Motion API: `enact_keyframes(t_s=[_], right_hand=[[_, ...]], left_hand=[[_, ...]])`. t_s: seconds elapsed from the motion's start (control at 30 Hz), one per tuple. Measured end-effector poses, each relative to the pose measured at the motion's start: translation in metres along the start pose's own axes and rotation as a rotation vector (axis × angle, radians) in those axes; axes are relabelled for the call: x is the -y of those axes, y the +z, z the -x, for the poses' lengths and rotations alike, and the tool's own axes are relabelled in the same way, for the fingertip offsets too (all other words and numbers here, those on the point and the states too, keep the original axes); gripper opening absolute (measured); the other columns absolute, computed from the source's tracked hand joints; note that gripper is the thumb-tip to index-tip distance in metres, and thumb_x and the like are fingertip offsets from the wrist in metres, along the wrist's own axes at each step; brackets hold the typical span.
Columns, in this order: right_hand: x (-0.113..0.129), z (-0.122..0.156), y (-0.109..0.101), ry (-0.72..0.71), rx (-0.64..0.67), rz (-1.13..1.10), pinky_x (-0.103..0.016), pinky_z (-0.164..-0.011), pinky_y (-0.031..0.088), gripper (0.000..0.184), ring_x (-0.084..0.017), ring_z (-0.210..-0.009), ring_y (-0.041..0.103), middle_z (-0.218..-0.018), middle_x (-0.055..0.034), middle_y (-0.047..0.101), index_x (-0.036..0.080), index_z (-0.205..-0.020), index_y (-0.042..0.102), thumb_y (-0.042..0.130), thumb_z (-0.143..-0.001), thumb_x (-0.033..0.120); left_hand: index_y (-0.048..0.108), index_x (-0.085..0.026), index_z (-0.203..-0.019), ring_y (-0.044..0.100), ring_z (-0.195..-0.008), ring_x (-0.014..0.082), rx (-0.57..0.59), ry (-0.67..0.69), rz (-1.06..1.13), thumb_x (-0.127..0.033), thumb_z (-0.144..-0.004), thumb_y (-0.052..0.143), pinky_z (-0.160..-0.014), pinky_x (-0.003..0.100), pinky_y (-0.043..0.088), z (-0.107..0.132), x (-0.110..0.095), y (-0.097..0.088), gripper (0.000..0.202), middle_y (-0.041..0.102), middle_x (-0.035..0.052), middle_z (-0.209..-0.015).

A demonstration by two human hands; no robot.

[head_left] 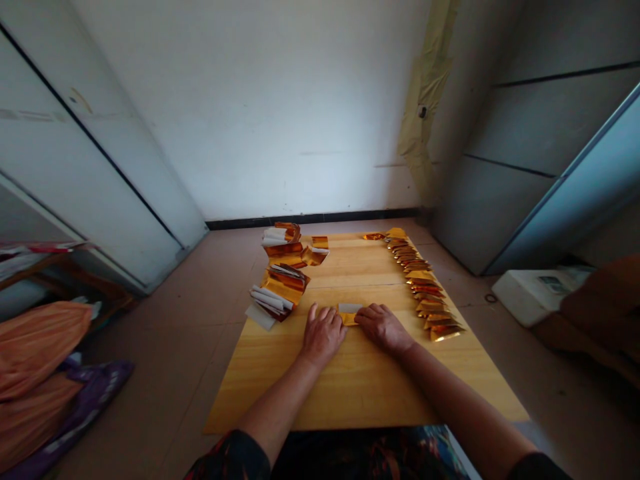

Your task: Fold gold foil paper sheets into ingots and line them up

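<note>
**Both hands meet on a gold sheet at mid-table**

Nearest to us, below the near edge of the table [350,393], we see dark patterned cloth [370,457], and two bare forearms reach out over the pale wooden top.

At the middle of the table the left hand [323,335] lies palm down. Its fingers [325,313] are slightly spread and flat, and their tips rest on the left end of a small gold sheet [350,315]. The right hand [383,327] covers the right end of the same sheet. Its fingers [364,315] are bent down onto the sheet and held close together, but we cannot tell whether they pinch the sheet or only press it. The sheet lies flat on the table between the two hands, with a pale strip showing along its far edge.

Along the right side of the table a row of folded gold pieces [425,287] runs from beside the right hand to the far corner, each piece overlapping the next. On the left side of the table, just beyond the left hand, sits a pile of gold and white sheets [280,290]. A second pile [286,245] stands at the far left edge.

Off the table to the left, orange and purple bags [45,360] lie on the floor. Off it to the right rests a white box [533,293]. Beyond the far edge of the table rises a plain white wall [300,120].
</note>
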State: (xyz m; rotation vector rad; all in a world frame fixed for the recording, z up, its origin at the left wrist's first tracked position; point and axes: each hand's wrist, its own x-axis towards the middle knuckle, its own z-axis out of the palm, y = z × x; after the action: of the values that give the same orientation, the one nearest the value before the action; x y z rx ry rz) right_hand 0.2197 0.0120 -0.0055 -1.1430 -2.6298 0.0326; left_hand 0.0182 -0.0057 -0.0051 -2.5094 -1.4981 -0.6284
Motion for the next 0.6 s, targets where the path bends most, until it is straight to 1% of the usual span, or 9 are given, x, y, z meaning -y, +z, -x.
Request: enact_keyframes(t_s=[0.1,0.17,0.23,0.33,0.47,0.6], right_hand=[[0.000,0.000,0.000,0.008,-0.030,-0.015,-0.030,-0.076,0.034,0.024,-0.018,-0.089,0.051,-0.102,-0.0060,0.065,0.025,-0.103,0.066,0.043,-0.095,0.026],[-0.001,-0.001,0.001,0.029,-0.056,-0.041,-0.030,-0.076,0.035,0.023,-0.018,-0.089,0.051,-0.101,-0.0060,0.065,0.025,-0.100,0.067,0.044,-0.094,0.025],[-0.003,-0.002,0.004,0.046,-0.083,-0.077,-0.029,-0.075,0.035,0.024,-0.018,-0.088,0.052,-0.100,-0.0060,0.066,0.025,-0.097,0.068,0.045,-0.094,0.024],[-0.008,-0.003,0.009,0.066,-0.124,-0.137,-0.029,-0.075,0.036,0.023,-0.017,-0.088,0.052,-0.098,-0.0060,0.065,0.024,-0.093,0.069,0.047,-0.093,0.022],[-0.012,-0.004,0.014,0.068,-0.150,-0.164,-0.028,-0.074,0.037,0.019,-0.017,-0.086,0.053,-0.095,-0.0063,0.065,0.023,-0.091,0.069,0.050,-0.091,0.023],[-0.010,-0.005,0.012,0.061,-0.125,-0.124,-0.029,-0.075,0.038,0.019,-0.018,-0.087,0.052,-0.094,-0.0069,0.065,0.022,-0.092,0.069,0.050,-0.091,0.023]], left_hand=[[0.063,-0.018,-0.092,0.053,-0.106,0.0228,0.017,0.027,-0.015,-0.023,-0.085,0.054,-0.095,0.043,0.038,-0.001,0.001,-0.001,0.013,0.064,0.0090,-0.109],[0.063,-0.017,-0.089,0.054,-0.099,0.0222,0.067,0.046,-0.020,-0.021,-0.086,0.052,-0.086,0.039,0.044,-0.003,0.002,0.000,0.013,0.063,0.0089,-0.102],[0.062,-0.016,-0.084,0.054,-0.090,0.0208,0.122,0.053,-0.020,-0.019,-0.086,0.051,-0.081,0.036,0.045,-0.004,0.003,0.000,0.012,0.062,0.0076,-0.092],[0.061,-0.016,-0.083,0.053,-0.087,0.0206,0.167,0.045,-0.034,-0.017,-0.085,0.051,-0.080,0.034,0.046,-0.005,0.002,-0.001,0.011,0.060,0.0070,-0.087],[0.062,-0.019,-0.097,0.053,-0.085,0.0212,0.208,0.052,-0.048,-0.017,-0.085,0.051,-0.076,0.034,0.045,-0.005,-0.003,-0.006,0.017,0.059,0.0066,-0.086],[0.062,-0.021,-0.105,0.053,-0.089,0.0223,0.223,0.041,-0.036,-0.025,-0.083,0.056,-0.078,0.036,0.045,-0.004,-0.006,-0.010,0.023,0.059,0.0075,-0.089]])
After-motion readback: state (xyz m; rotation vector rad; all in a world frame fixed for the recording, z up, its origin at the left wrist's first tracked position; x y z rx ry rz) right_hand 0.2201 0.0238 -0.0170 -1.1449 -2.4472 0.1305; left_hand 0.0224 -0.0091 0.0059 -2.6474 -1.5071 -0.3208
